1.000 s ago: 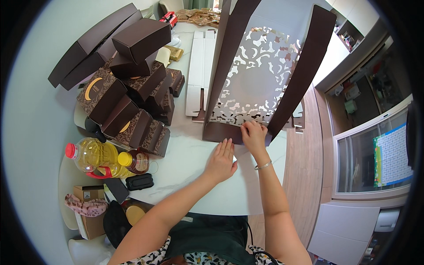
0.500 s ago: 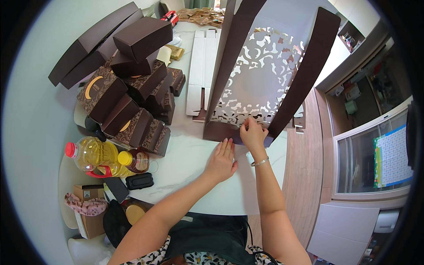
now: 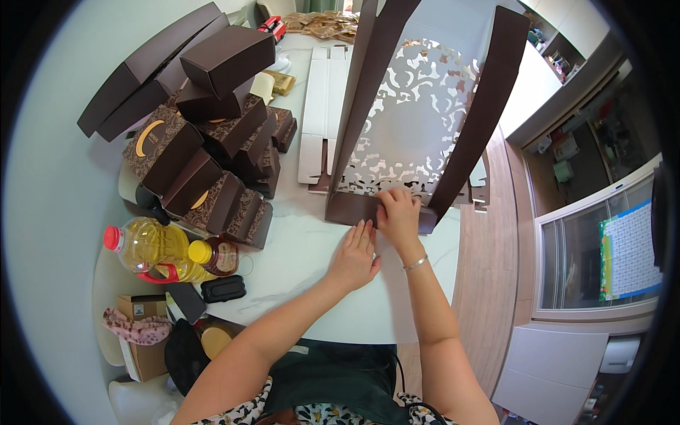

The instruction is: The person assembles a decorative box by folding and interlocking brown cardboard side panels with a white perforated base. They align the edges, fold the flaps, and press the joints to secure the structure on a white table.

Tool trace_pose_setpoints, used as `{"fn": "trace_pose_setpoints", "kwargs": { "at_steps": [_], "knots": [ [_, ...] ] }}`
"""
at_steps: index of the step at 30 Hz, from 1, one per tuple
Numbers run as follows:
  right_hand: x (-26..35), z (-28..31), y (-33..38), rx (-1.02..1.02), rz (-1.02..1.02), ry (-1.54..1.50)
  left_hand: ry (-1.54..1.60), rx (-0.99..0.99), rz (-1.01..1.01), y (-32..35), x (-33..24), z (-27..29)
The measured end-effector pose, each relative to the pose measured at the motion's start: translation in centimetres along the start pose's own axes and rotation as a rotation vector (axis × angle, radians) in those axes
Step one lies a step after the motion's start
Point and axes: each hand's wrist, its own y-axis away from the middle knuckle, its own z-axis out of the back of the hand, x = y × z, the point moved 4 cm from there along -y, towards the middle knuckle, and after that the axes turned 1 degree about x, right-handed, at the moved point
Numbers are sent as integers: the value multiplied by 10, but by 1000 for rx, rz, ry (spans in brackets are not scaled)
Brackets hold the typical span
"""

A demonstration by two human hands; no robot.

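Note:
A large dark brown cardboard box with a white cut-out pattern panel stands half folded on the white table, its two side flaps raised. My right hand presses on the brown near flap of this box, fingers curled over its edge. My left hand lies flat on the table just in front of that flap, fingers together and pointing at it, holding nothing.
A heap of dark brown folded boxes fills the table's left. Flat white cardboard blanks lie behind. A yellow oil bottle, a smaller bottle and a black case sit at the near left. A glass cabinet stands right.
My right hand has shifted slightly left along the near flap. My left hand stays flat on the table. The raised side flaps look a little more upright.

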Motion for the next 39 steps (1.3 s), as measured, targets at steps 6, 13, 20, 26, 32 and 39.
{"fn": "trace_pose_setpoints", "kwargs": {
  "at_steps": [6, 13, 20, 26, 32, 39],
  "knots": [
    [18, -14, -7, 24, 17, 14, 22, 30, -3, -1, 0, 2],
    [20, -15, -19, 110, 2, 39, 46, 44, 19, -1, 1, 3],
    [23, -17, -25, 117, 45, 103, 58, 17, 8, 0, 1, 3],
    [23, -19, -18, 93, -15, -108, 73, -19, -3, 0, 1, 5],
    [23, -19, -20, 146, -68, -210, 73, -27, 7, 0, 2, 4],
    [31, -18, -30, 109, 4, -113, 69, -29, 5, -1, 1, 5]
  ]
}}
